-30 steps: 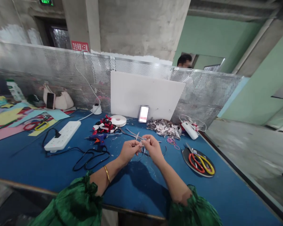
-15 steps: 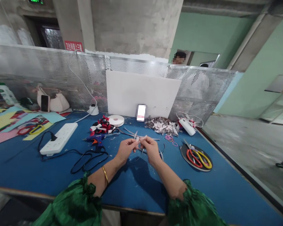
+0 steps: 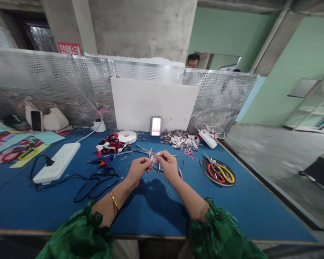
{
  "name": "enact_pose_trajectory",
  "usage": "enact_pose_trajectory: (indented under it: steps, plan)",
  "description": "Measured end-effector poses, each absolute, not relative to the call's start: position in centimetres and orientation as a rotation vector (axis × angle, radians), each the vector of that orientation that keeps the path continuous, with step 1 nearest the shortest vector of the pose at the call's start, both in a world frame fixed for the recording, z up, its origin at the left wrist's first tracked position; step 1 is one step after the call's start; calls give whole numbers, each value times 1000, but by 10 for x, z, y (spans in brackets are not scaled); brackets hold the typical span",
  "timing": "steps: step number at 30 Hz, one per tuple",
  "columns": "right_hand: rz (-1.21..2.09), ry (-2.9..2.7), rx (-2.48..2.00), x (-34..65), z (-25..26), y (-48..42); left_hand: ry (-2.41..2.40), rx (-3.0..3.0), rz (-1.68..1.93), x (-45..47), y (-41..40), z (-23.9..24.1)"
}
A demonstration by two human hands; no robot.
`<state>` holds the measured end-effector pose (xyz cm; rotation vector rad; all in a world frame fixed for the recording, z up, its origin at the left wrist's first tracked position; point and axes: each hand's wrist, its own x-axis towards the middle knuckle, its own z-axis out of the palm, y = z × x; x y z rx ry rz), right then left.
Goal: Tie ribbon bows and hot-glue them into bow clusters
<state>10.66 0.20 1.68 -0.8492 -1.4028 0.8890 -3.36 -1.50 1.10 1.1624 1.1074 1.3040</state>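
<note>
Over the middle of the blue table, my left hand (image 3: 139, 169) pinches a short whitish ribbon (image 3: 152, 158) between thumb and fingers. My right hand (image 3: 166, 164) closes on the same ribbon from the other side, its fingertips close to the left ones. Fingers hide part of the ribbon. Thin grey ribbon strips (image 3: 140, 146) lie behind and beneath the hands. A roll of white ribbon (image 3: 126, 137) lies behind them to the left, next to a pile of red, white and black bows (image 3: 110, 145). A heap of grey and white ribbon pieces (image 3: 180, 139) lies behind to the right.
Left of the hands lie a blue glue gun (image 3: 102, 160) with its black cord and a white power strip (image 3: 56, 163). Scissors with red and yellow handles (image 3: 220, 172) rest on a dark round disc at right. A lit phone (image 3: 156, 126) leans against a white board (image 3: 153, 102).
The view has swung slightly right, so everything appears shifted left. My right hand's fingers have lifted a little at the ribbon, and both hands stay together on it.
</note>
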Motion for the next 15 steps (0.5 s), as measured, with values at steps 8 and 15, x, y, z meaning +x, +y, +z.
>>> enact_pose_trajectory:
  steps: [8,15]
  plan:
    - [938,-1505,-866,104,20,-6,1237,1300,1320,-35,-17,18]
    - [651,-1641,-926,109,13,0,1401,1431,1245,-37,-16,15]
